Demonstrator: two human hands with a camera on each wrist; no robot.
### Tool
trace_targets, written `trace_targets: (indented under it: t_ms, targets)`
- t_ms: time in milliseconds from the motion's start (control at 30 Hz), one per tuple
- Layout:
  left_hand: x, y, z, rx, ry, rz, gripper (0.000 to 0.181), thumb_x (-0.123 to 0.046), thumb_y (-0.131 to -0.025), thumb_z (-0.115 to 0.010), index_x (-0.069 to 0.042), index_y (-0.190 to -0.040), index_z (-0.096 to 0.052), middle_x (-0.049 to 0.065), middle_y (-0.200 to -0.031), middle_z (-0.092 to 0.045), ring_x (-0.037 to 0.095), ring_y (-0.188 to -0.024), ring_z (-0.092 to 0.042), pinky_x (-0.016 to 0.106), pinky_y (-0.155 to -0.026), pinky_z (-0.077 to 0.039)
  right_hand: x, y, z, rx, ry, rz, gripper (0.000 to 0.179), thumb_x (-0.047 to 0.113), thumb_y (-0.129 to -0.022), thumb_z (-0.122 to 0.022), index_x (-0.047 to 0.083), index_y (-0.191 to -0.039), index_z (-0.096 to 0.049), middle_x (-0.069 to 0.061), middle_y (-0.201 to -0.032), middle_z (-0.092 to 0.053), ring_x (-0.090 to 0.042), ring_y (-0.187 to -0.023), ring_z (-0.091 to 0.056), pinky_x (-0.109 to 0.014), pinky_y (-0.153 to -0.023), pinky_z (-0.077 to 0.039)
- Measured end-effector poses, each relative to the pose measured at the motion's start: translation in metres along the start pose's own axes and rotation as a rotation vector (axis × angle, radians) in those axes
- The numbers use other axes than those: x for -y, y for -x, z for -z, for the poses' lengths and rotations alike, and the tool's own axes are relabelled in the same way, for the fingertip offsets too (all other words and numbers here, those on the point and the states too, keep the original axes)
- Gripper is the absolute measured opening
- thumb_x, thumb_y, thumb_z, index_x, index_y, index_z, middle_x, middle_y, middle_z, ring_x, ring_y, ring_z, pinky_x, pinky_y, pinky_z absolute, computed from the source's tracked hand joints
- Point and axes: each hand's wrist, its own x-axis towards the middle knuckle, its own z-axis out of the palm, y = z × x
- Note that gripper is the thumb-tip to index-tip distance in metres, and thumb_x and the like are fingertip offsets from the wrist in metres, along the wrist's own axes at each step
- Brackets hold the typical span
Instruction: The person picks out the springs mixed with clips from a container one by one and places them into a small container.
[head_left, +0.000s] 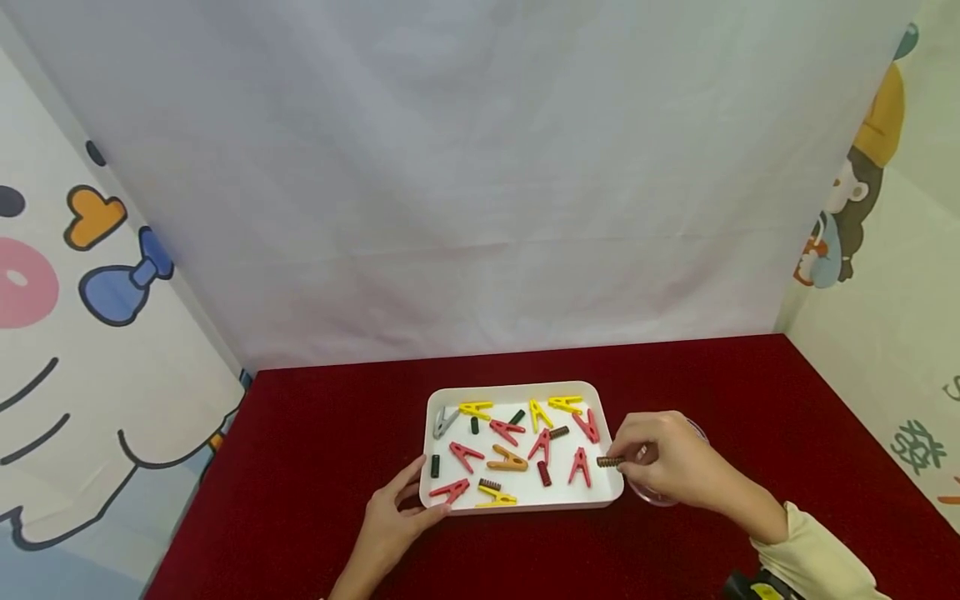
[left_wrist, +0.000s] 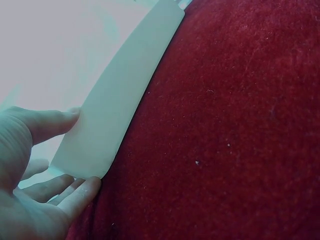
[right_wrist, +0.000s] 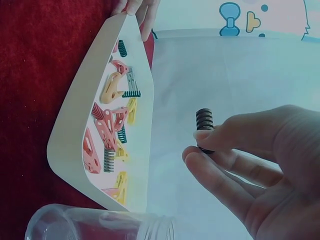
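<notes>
A coiled brown spring (head_left: 609, 462) is pinched between the thumb and fingertips of my right hand (head_left: 671, 458), above the right end of a white tray (head_left: 551, 506). The right wrist view shows the spring (right_wrist: 204, 119) upright, its lower end covered by fingers. My left hand (head_left: 393, 512) holds the tray's near left corner, thumb on the front wall and fingers against the left end. Inside the tray lie red, yellow, orange and grey plastic clips, such as the orange clip (head_left: 507, 460), among several dark green, brown and red springs, including a red spring (head_left: 543, 474).
Partly hidden under my right hand, a clear plastic jar (right_wrist: 107, 222) stands beside the tray's right end. Dark red cloth (head_left: 337, 442) covers the table. A white curtain (head_left: 487, 208) hangs behind it, with printed panels at both sides.
</notes>
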Motion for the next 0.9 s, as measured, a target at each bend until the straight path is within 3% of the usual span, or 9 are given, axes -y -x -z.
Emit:
trace_targets:
  t_ms: [300, 900]
  targets:
    - [0.001, -0.001, 0.000, -0.003, 0.011, -0.007, 0.078, -0.013, -0.071, -0.084, -0.002, -0.139, -0.046, 0.022, -0.129, -0.053, 0.032, -0.112, -0.055, 0.029, -0.077, -0.054, -0.003, 0.004, 0.008, 0.022, -0.026, -0.067, 0.028, -0.007, -0.068, -0.074, 0.017, -0.081, -0.074, 0.010, -0.079, -0.064, -0.008, -0.070, -0.058, -0.025, -0.057, -0.053]
    - [0.002, -0.002, 0.000, 0.000, 0.026, -0.001, 0.079, -0.012, -0.070, -0.084, -0.003, -0.139, -0.046, 0.021, -0.132, -0.051, 0.032, -0.112, -0.055, 0.028, -0.077, -0.054, -0.012, 0.011, 0.022, -0.012, 0.004, -0.073, 0.027, -0.008, -0.067, -0.077, 0.015, -0.081, -0.073, 0.008, -0.082, -0.066, -0.008, -0.071, -0.059, -0.023, -0.055, -0.052]
